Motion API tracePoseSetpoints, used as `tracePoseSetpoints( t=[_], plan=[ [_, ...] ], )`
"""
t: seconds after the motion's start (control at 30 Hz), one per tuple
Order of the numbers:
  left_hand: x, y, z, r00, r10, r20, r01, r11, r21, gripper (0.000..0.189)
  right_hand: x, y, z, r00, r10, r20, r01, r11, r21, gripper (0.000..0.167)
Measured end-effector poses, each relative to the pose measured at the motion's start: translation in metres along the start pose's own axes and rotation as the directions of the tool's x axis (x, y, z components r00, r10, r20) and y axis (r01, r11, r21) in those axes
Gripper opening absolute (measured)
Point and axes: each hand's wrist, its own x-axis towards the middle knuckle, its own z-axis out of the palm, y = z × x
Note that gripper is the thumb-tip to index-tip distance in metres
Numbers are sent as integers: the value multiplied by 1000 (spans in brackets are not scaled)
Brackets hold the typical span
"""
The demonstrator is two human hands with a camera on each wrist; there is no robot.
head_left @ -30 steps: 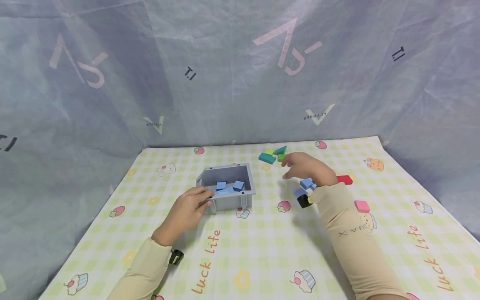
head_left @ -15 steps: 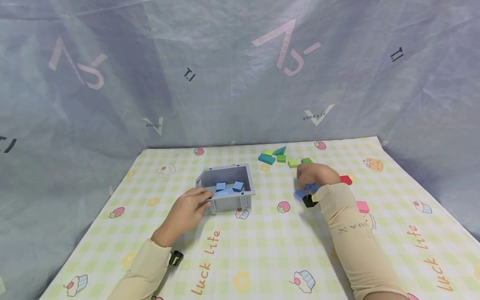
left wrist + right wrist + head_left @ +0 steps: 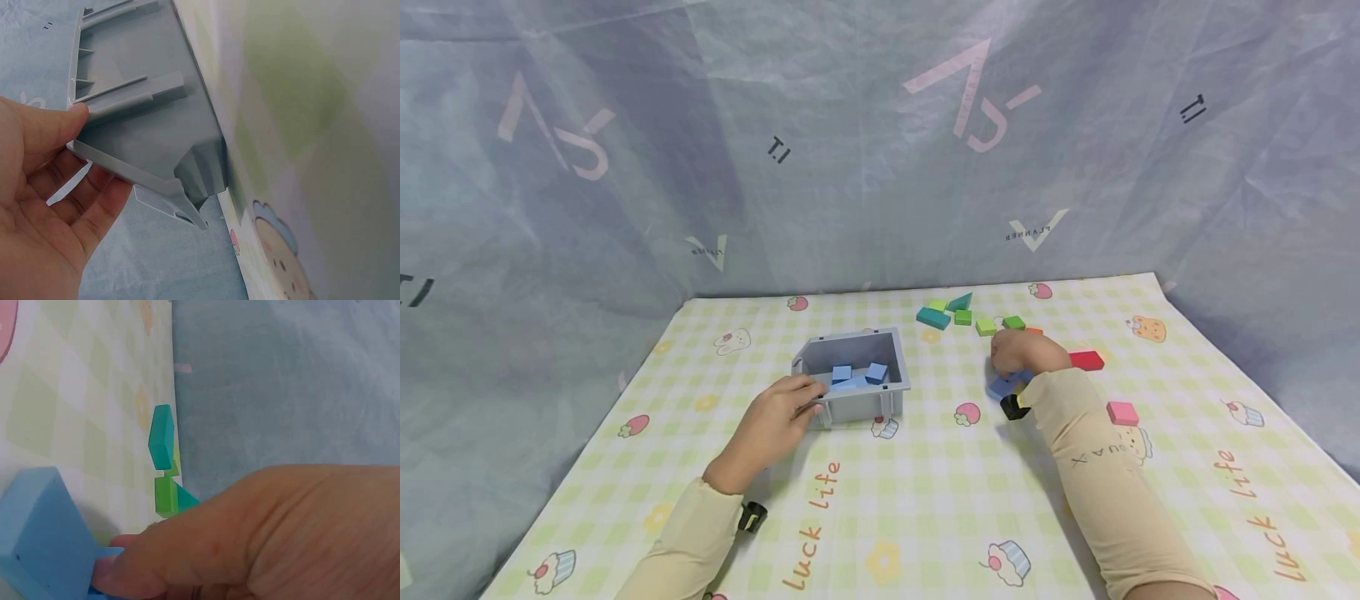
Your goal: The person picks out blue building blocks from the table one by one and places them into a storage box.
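My left hand (image 3: 782,414) grips the front left rim of a grey plastic bin (image 3: 857,407), thumb (image 3: 53,128) on the outer wall and fingers inside. Several blue blocks (image 3: 842,374) lie in the bin. My right hand (image 3: 1028,352) is down among a cluster of blue blocks (image 3: 1002,389) right of the bin, its fingers curled. In the right wrist view, its thumb (image 3: 140,569) and a finger pinch a small blue block (image 3: 109,552), mostly hidden by the hand. A larger blue block (image 3: 44,531) stands close beside the thumb.
Behind the right hand lie teal blocks (image 3: 933,318) and green blocks (image 3: 963,317). An orange block (image 3: 1034,331) shows just past the hand. A red block (image 3: 1086,360) and a pink block (image 3: 1123,413) lie to its right. A grey-blue curtain (image 3: 865,167) hangs behind the table.
My right hand has moved from beside the green blocks rightward and down to the blue blocks, and its fingers have curled. The left hand and bin have stayed put.
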Motion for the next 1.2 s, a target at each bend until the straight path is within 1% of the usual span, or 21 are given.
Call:
tracePoseSetpoints(
  t=[0.17,0.33,0.47,0.6,0.73,0.8,0.9,1.03,1.2],
  plan=[
    [0,1,0,1000,-3,-3,3,1000,-3,24,1,0,1,999,33,-13,-32,998,50,15],
    [0,1,-1,1000,-5,-1,5,1000,2,24,1,-1,1,999,16,-29,-14,998,58,13],
    [-1,1,-1,1000,-8,2,8,1000,4,24,1,-3,2,997,10,-74,-5,997,72,12],
    [-1,2,-1,1000,-6,0,6,1000,0,24,-1,-13,4,991,-30,-130,39,997,68,13],
    [0,1,-1,1000,-4,-2,4,1000,0,25,0,-24,8,978,-86,-188,95,995,41,13],
    [-1,0,0,1000,-6,-1,6,1000,-1,25,2,-29,10,973,-104,-206,116,992,47,13],
    [-1,0,0,1000,-7,-3,7,1000,-6,26,4,-35,13,973,-112,-202,131,988,84,14],
    [-1,0,0,1000,-6,-3,6,1000,-8,25,7,-40,17,971,-129,-203,152,983,102,13],
    [-1,0,0,1000,-6,-4,6,1000,-6,25,8,-48,20,958,-169,-233,201,972,122,14]
  ],
)
